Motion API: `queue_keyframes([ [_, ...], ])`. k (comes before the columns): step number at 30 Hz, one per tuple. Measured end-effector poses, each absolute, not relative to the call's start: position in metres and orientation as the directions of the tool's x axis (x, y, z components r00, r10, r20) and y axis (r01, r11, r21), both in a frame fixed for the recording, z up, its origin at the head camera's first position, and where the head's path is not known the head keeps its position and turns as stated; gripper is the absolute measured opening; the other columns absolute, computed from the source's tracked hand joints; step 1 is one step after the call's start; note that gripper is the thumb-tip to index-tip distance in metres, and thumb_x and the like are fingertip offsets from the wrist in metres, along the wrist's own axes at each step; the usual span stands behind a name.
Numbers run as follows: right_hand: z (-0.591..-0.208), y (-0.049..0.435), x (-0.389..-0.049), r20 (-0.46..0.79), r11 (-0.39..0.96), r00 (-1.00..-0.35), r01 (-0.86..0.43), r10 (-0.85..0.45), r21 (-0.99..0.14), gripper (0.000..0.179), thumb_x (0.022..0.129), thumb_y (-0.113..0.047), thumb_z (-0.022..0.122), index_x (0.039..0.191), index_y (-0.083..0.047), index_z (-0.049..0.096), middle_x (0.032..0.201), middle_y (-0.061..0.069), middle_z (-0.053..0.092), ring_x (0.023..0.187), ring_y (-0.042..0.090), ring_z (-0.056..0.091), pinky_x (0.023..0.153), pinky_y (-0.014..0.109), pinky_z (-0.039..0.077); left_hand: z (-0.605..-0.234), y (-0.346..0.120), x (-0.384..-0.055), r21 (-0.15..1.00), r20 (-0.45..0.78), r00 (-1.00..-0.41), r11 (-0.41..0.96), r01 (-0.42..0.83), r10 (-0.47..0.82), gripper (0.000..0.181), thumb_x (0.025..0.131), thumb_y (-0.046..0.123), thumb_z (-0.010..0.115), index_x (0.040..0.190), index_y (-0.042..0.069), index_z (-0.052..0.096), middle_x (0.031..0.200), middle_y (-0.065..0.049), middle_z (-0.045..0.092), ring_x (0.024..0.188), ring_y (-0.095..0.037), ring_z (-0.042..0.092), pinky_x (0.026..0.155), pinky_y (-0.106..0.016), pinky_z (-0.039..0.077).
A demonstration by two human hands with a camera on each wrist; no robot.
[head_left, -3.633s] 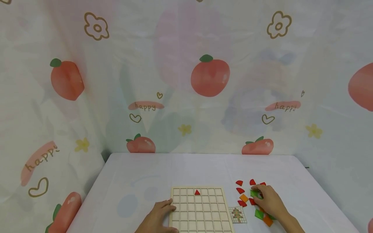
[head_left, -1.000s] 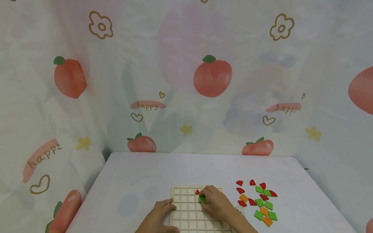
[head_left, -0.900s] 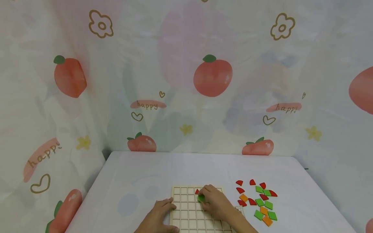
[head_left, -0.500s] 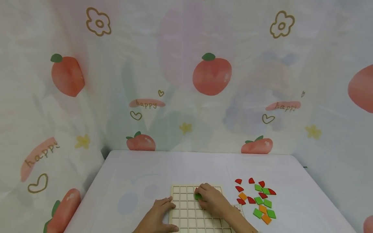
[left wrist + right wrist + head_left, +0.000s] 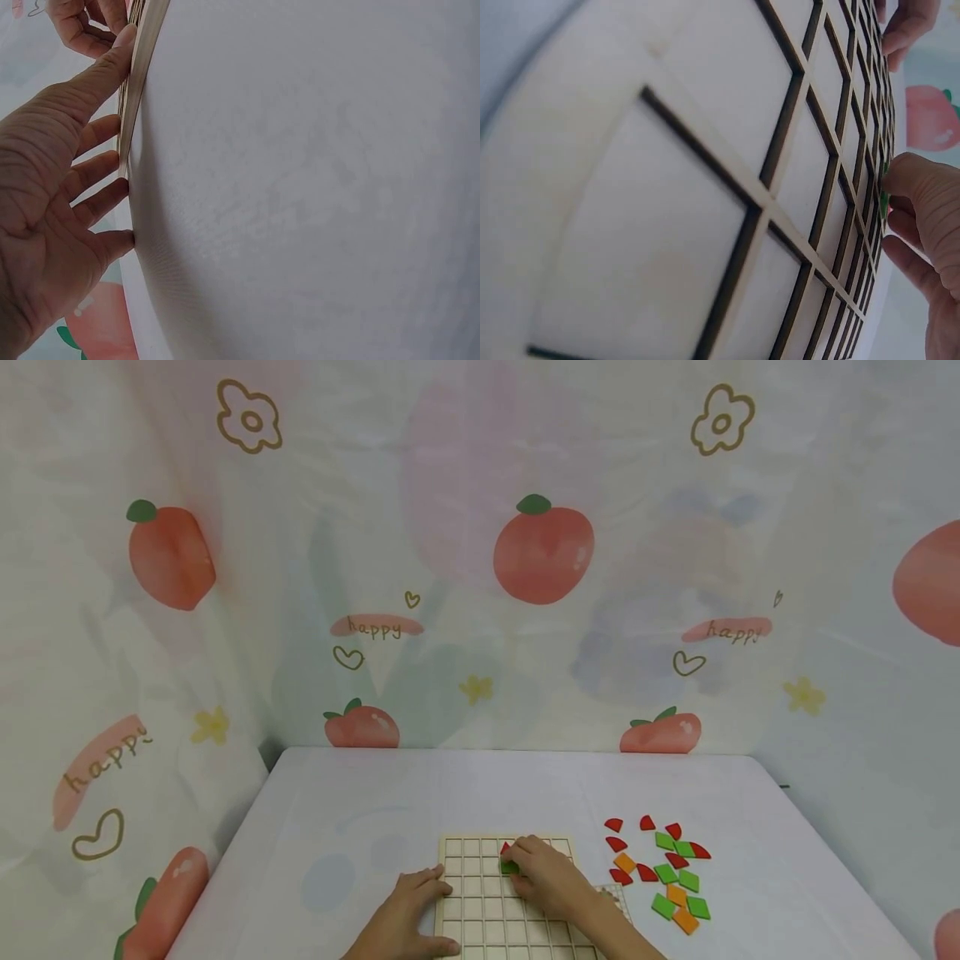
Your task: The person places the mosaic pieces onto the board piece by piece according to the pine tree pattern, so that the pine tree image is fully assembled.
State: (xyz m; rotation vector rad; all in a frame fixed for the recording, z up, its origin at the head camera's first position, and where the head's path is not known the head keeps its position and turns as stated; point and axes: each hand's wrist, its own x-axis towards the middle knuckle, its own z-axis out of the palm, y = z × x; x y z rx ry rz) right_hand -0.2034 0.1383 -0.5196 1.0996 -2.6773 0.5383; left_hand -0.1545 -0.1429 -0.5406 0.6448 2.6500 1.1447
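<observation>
A wooden grid board [image 5: 472, 910] lies on the white table. My left hand [image 5: 405, 910] rests at its left edge with fingers extended; in the left wrist view the fingertips touch the board's side [image 5: 139, 97]. A red triangle [image 5: 506, 848] sits in the top row, partly covered by my right hand [image 5: 551, 878]. Thumb and fingers of that hand pinch a green tile [image 5: 508, 867] at the second-row cell just below the triangle. In the right wrist view only a sliver of the green tile [image 5: 885, 196] shows beside the fingertips.
Loose flat pieces lie right of the board: several green tiles [image 5: 663, 907], several red quarter-circle pieces [image 5: 616, 843] and 3 orange tiles [image 5: 686, 921]. A small pattern card [image 5: 621, 898] lies at the board's right edge, partly under the right forearm. A patterned cloth wall [image 5: 435, 693] rises behind the table.
The right hand has come from the loose pieces to the board with a green tile, then shifted slightly left to the cell below the red triangle. The left hand has stayed at the board's edge.
</observation>
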Motion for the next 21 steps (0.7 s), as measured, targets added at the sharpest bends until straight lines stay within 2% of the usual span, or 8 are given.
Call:
queue_keyframes([
  [7, -0.513, 0.149, -0.198, 0.271, 0.690, -0.786, -0.618, -0.556, -0.377, 0.023, 0.090, -0.004, 0.074, 0.112, -0.008, 0.071, 0.109, -0.003, 0.069, 0.103, 0.015, 0.064, 0.089, 0.034, 0.059, -0.542, -0.146, -0.158, 0.766, -0.021, -0.871, 0.568, 0.301, 0.490, 0.064, 0.079, 0.045, 0.088, 0.129, 0.012, 0.065, 0.153, -0.021, 0.047, 0.142, -0.051, 0.038, 0.114, -0.076, 0.021],
  [14, -0.511, 0.174, -0.193, 0.302, 0.709, -0.818, -0.574, -0.489, -0.408, 0.025, 0.088, -0.004, 0.076, 0.111, -0.010, 0.070, 0.107, -0.004, 0.069, 0.098, 0.013, 0.063, 0.084, 0.034, 0.059, -0.543, -0.146, -0.160, 0.754, -0.008, -0.872, 0.576, 0.315, 0.489, 0.062, 0.078, 0.044, 0.088, 0.128, 0.014, 0.066, 0.153, -0.020, 0.048, 0.141, -0.050, 0.040, 0.114, -0.075, 0.022],
  [21, -0.509, 0.194, -0.183, 0.244, 0.774, -0.879, -0.477, -0.410, -0.416, 0.022, 0.091, -0.011, 0.077, 0.112, -0.013, 0.072, 0.108, -0.007, 0.069, 0.103, 0.014, 0.065, 0.088, 0.038, 0.060, -0.543, -0.146, -0.159, 0.748, 0.006, -0.871, 0.576, 0.330, 0.491, 0.061, 0.078, 0.044, 0.088, 0.126, 0.014, 0.066, 0.152, -0.021, 0.049, 0.141, -0.050, 0.040, 0.113, -0.075, 0.022],
])
